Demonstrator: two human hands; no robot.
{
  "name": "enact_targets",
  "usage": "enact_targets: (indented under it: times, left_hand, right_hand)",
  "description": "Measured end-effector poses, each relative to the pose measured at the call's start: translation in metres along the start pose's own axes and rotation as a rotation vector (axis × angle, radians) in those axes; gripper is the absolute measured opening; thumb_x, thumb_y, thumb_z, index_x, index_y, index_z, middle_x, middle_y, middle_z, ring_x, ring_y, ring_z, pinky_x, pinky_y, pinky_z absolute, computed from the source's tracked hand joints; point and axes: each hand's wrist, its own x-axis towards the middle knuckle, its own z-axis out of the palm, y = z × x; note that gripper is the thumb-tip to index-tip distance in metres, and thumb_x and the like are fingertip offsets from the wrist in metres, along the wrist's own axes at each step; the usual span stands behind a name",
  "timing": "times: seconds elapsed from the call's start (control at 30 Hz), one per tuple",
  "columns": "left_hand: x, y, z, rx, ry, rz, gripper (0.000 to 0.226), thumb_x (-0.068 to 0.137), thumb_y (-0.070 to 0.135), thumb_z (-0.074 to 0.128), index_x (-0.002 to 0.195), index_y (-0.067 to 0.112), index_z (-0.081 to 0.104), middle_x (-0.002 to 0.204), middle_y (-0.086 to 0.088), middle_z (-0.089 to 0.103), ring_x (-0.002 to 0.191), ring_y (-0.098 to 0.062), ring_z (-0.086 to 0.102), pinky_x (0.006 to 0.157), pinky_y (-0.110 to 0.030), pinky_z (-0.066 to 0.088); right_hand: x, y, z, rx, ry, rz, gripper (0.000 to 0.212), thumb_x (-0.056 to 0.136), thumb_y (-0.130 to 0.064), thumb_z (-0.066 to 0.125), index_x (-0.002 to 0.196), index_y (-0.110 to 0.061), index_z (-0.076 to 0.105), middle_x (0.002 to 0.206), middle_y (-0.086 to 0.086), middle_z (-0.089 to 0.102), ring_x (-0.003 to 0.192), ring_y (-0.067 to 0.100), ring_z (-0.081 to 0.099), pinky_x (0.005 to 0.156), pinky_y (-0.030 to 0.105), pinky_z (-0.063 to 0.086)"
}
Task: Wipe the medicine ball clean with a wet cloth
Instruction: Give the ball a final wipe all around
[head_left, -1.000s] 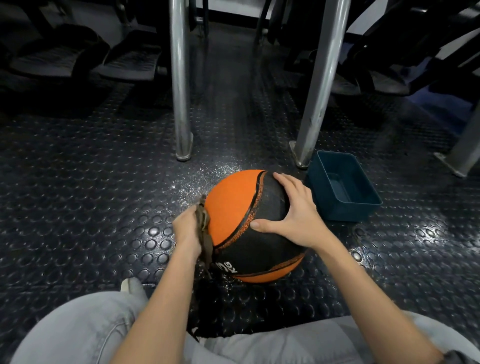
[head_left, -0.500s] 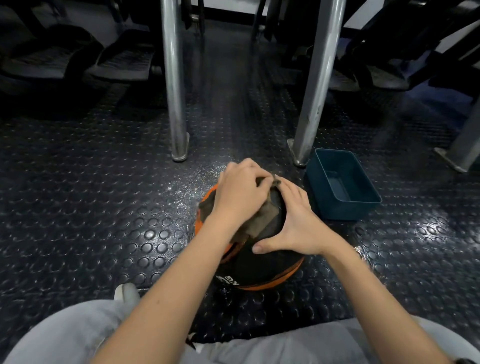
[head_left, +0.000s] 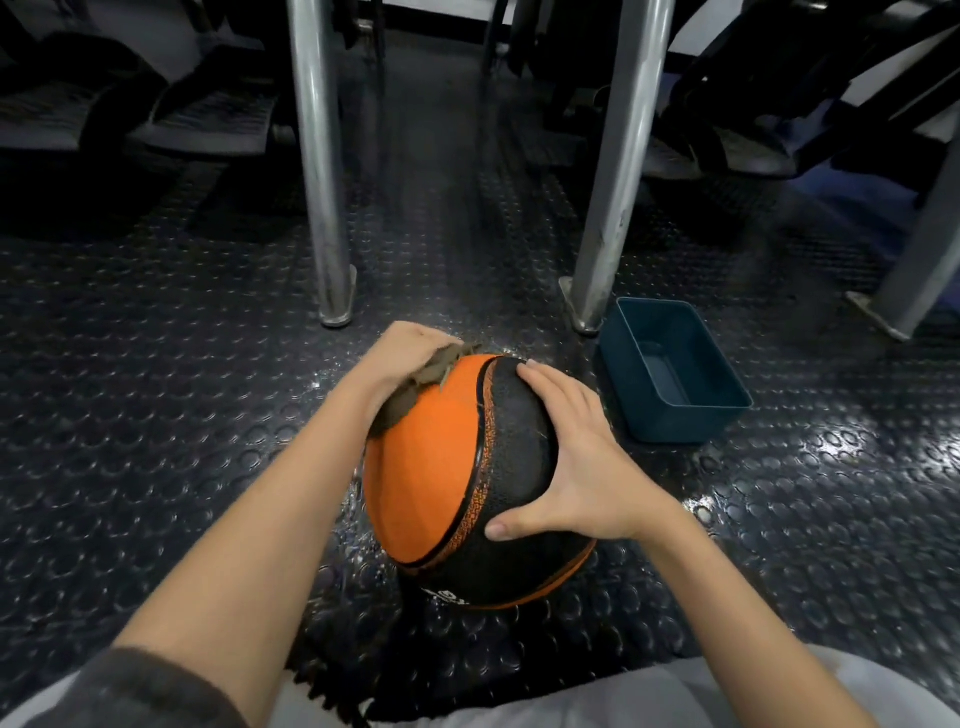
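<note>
The medicine ball (head_left: 457, 467) sits on the floor (head_left: 156, 415) just in front of the person's knees. The floor is dark rubber studded with round raised dots and glistens wet around the ball. The ball is a pebbled sphere in orange and black panels split by a thin patterned seam.

The left hand (head_left: 405, 358) is curled round a crumpled brown cloth (head_left: 415, 389) and presses it on the ball's upper far-left edge. The right hand (head_left: 582, 462) lies spread wide over the black panel, thumb stretched towards the seam.

A teal rectangular plastic tub (head_left: 675, 423) stands just right of the ball, apart from it. Beyond are two smooth metal posts (head_left: 319, 182) (head_left: 618, 171) with a lane of floor between them. The right post's foot is near the tub's far corner. To the ball's left the floor runs open.
</note>
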Motion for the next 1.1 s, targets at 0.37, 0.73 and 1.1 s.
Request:
enact_targets:
  times: [0.37, 0.73, 1.1]
  left_hand:
    - [-0.011, 0.009, 0.01, 0.117, 0.125, 0.126, 0.016, 0.089, 0.018, 0.062, 0.098, 0.013, 0.075, 0.087, 0.006, 0.07, 0.087, -0.009, 0.06, 0.07, -0.018, 0.041]
    - [-0.036, -0.051, 0.004, -0.49, 0.289, -0.401, 0.022, 0.091, 0.01, 0.057, 0.071, 0.008, 0.064, 0.055, -0.002, 0.053, 0.049, -0.014, 0.044, 0.045, -0.024, 0.036]
    - [-0.098, -0.012, 0.044, 0.079, 0.556, 0.337, 0.017, 0.091, 0.026, 0.06, 0.096, 0.021, 0.074, 0.094, 0.019, 0.055, 0.1, -0.013, 0.046, 0.09, -0.021, 0.033]
  right_hand:
    - [-0.005, -0.003, -0.001, 0.004, 0.003, -0.001, 0.134, 0.042, -0.056, 0.087, 0.148, -0.031, 0.008, 0.146, -0.024, 0.005, 0.134, -0.005, 0.0, 0.116, 0.032, 0.007]
    - [-0.001, 0.006, -0.003, 0.041, 0.0, 0.001, 0.135, 0.036, -0.063, 0.082, 0.147, -0.036, 0.009, 0.138, -0.032, 0.005, 0.126, -0.013, 0.002, 0.112, 0.028, 0.009]
    - [0.003, 0.005, -0.006, 0.019, -0.017, -0.017, 0.139, 0.033, -0.062, 0.079, 0.148, -0.028, 0.011, 0.136, -0.027, 0.009, 0.121, -0.013, 0.003, 0.109, 0.024, 0.008]
